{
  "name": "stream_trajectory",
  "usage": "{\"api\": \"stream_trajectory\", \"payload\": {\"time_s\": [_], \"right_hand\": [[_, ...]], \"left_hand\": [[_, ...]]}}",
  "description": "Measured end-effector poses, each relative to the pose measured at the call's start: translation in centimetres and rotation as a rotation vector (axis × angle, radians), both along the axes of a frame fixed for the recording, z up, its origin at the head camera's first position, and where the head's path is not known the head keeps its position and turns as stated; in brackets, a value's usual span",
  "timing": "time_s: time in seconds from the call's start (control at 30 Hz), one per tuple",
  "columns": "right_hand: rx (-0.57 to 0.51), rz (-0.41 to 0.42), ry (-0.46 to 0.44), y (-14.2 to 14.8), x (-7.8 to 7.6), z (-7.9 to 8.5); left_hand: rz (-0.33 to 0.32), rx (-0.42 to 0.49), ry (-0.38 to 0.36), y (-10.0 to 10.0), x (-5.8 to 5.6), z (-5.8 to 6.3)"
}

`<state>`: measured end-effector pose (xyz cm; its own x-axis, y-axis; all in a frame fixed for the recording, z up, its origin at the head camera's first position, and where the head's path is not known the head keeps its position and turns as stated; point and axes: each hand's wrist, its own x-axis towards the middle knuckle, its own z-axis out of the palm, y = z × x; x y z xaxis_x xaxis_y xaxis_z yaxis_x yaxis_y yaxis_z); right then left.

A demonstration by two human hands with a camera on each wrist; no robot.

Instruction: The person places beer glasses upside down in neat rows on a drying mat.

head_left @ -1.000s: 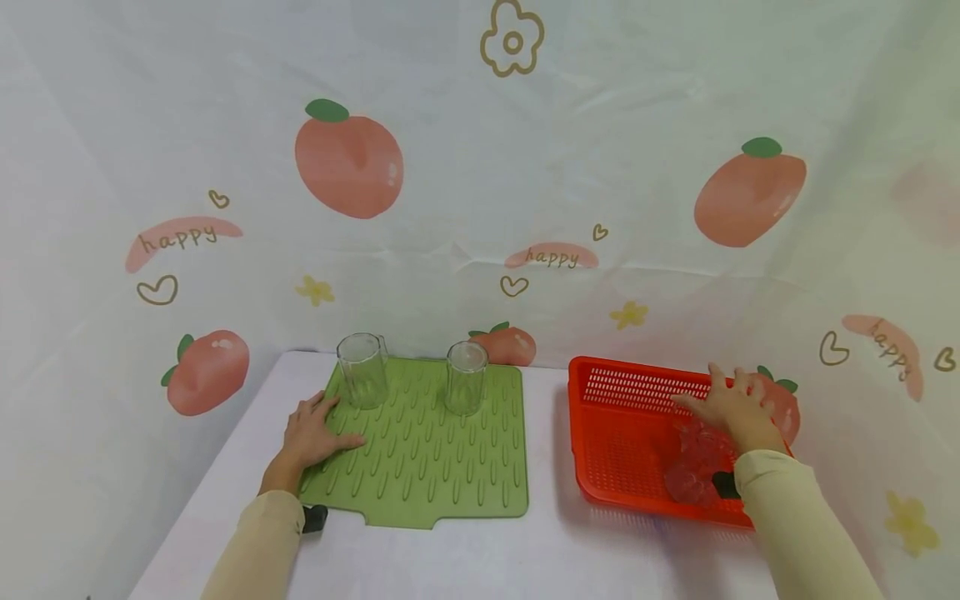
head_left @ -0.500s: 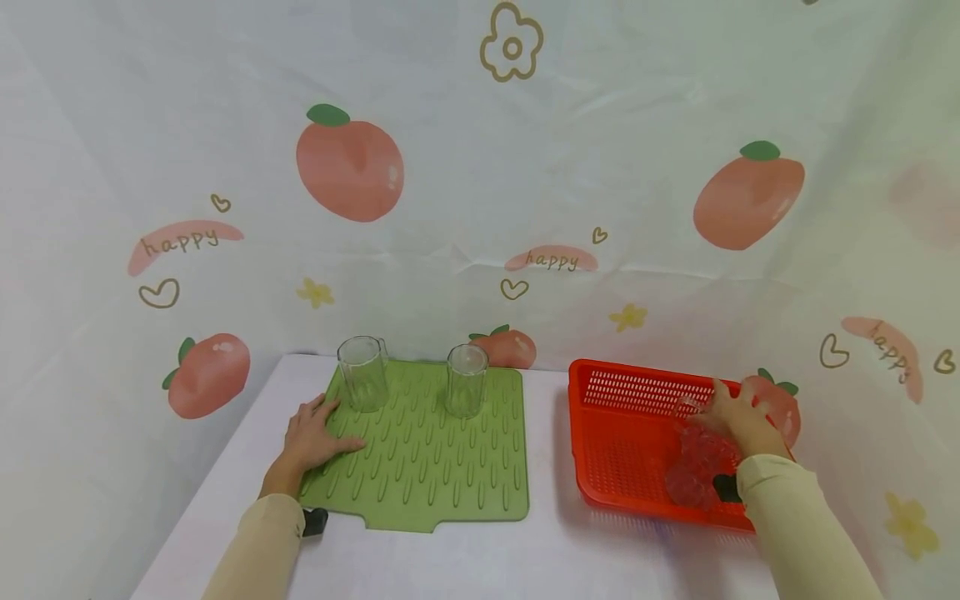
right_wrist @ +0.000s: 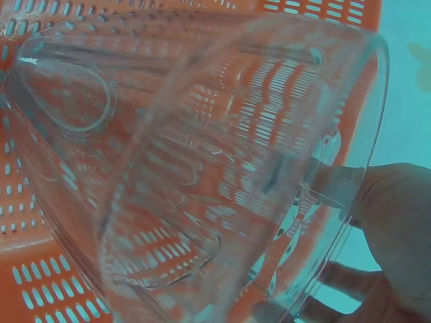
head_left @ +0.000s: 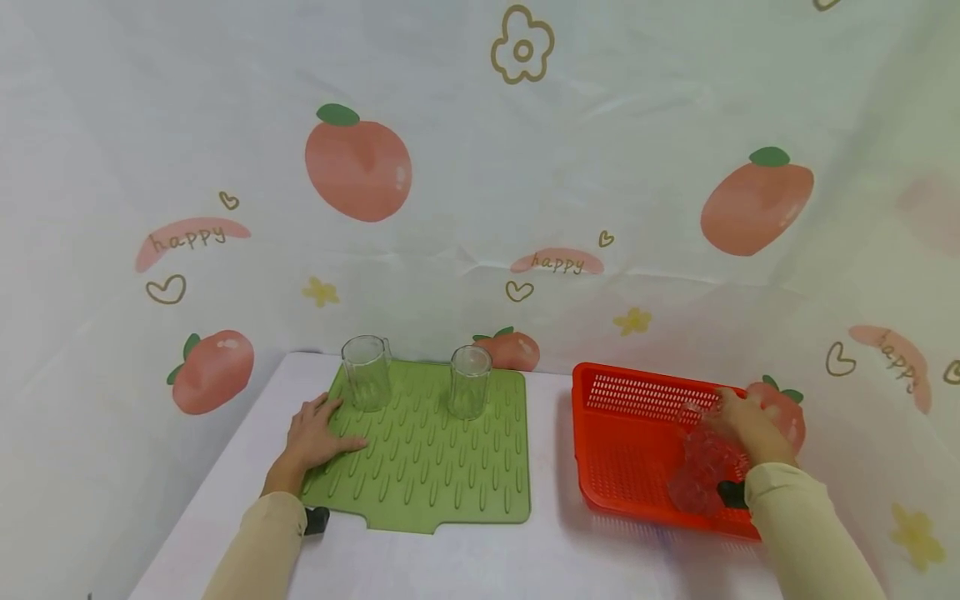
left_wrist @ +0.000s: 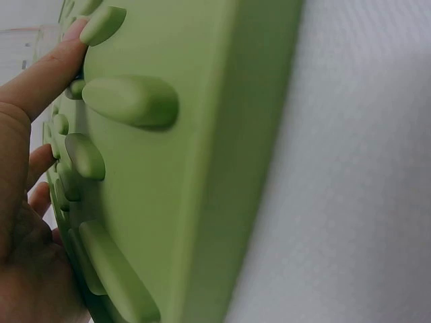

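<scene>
White table [head_left: 555, 558]: left fingers [left_wrist: 50, 77] spread on green mat [head_left: 420, 467]; right fingers [right_wrist: 347, 279] grip glass [right_wrist: 222, 148] in basket [head_left: 618, 467].

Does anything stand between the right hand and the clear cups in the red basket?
Nothing visible does: the right hand is at the red basket's right end, its fingers right by the clear cups; whether they grip one is unclear.
</scene>
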<state>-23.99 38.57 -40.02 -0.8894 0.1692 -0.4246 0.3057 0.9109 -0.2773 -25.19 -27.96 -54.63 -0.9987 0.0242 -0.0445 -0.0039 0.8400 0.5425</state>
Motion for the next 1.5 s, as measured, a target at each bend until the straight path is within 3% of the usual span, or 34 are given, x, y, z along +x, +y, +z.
{"api": "stream_trajectory", "payload": {"time_s": [0.03,0.2,0.4,0.83,1.23,1.5], "right_hand": [[-0.06,-0.052,0.034,0.1,0.2,0.1],[0.048,0.085,0.144,1.0,0.2,-0.1],[0.074,0.126,0.211,1.6,0.1,-0.1],[0.108,0.141,0.322,0.8,-0.4,3.3],[0.119,0.148,0.415,-1.7,-0.6,6.1],[0.141,0.252,0.474,-2.8,-0.9,6.5]], "left_hand": [[0.0,0.0,0.002,0.0,0.0,0.1],[-0.004,0.007,0.016,0.2,0.1,0.5],[-0.001,-0.006,0.011,0.2,0.1,0.7],[-0.002,-0.008,0.004,0.1,0.2,0.8],[-0.007,-0.014,0.003,0.2,0.0,0.4],[-0.013,-0.022,0.018,0.1,-0.2,0.0]]}}
